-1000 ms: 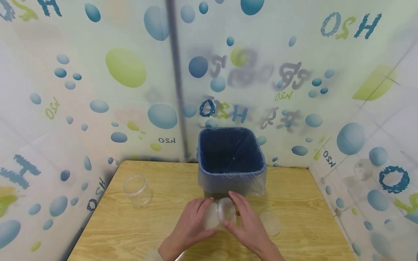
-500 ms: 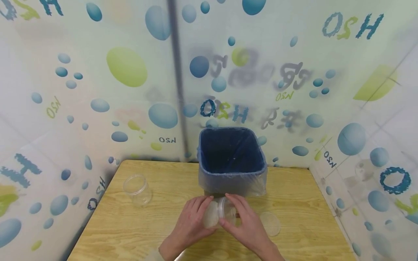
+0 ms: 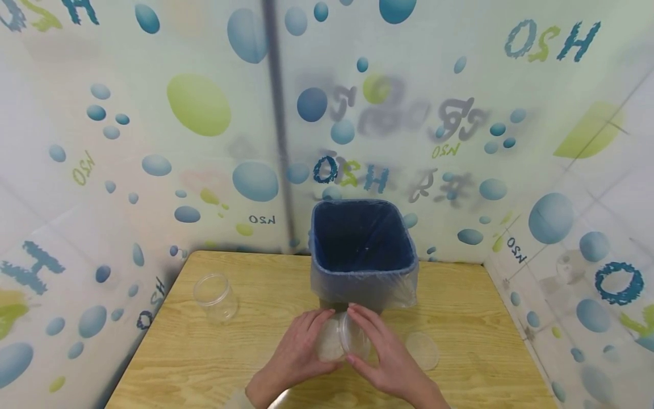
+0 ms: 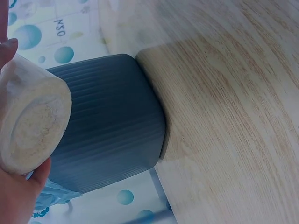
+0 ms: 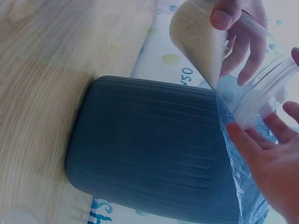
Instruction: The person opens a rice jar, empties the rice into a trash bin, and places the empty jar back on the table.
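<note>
A clear plastic jar [image 3: 328,341] with pale grains packed toward its base lies tilted between my hands. My left hand [image 3: 296,352] grips its body, with the base [image 4: 37,126] facing the left wrist camera. In the right wrist view the grains [image 5: 198,39] slope away from the mouth end. My right hand [image 3: 385,358] holds a clear, ridged round piece [image 5: 264,93] by its edge, at the jar's mouth. Whether this is a lid or a second container, I cannot tell. Both hands are just in front of the dark blue bin [image 3: 363,272].
A clear jar [image 3: 217,298] stands at the table's left. To the right of my hands a clear flat disc [image 3: 423,350] lies on the wooden table [image 3: 475,318]. A thin plastic liner [image 5: 238,172] hangs over the bin's rim. Patterned curtains [image 3: 199,165] surround the table.
My right hand has shifted its fingers around the clear round piece, which has turned slightly. The left hand and the jar stay nearly in place.
</note>
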`<state>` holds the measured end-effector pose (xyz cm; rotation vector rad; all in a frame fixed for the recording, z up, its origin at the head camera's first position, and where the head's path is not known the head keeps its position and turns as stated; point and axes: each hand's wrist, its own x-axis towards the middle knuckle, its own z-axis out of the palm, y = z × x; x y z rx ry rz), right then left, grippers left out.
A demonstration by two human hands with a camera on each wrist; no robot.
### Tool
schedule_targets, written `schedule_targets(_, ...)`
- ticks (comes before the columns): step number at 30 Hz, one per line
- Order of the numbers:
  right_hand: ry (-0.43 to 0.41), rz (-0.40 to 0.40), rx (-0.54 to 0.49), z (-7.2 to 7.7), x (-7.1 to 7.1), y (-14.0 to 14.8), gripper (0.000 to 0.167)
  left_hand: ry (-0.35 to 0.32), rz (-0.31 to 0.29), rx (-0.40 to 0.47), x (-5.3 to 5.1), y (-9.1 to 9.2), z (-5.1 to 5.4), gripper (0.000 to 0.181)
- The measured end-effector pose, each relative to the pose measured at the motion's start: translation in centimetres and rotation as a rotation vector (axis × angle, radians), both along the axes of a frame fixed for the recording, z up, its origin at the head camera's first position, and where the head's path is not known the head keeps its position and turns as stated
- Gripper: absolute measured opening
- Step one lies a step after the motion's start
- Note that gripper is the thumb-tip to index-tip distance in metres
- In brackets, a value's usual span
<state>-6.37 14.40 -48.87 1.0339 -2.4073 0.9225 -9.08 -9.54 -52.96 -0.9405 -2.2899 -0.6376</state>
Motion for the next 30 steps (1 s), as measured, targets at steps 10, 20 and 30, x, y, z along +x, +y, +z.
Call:
schedule_targets(10,0.025,0.056,-0.008,0.01,0.03,0.19,0.072,-0.013,-0.006,-0.002,0.05,-0.04,0.14,0.105)
schedule_targets(20,-0.263,-0.236,-0.060,0.13,0.55,-0.46,0.080,0.054,0.024,-0.064,-0.03,0.01,0.25,0.099)
schedule_targets(30,-0.474,-0.318,-0.067,0.40,0.49,-0.72,0.073,0.083,0.060,-0.104,0.00,0.10,0.17,0.099)
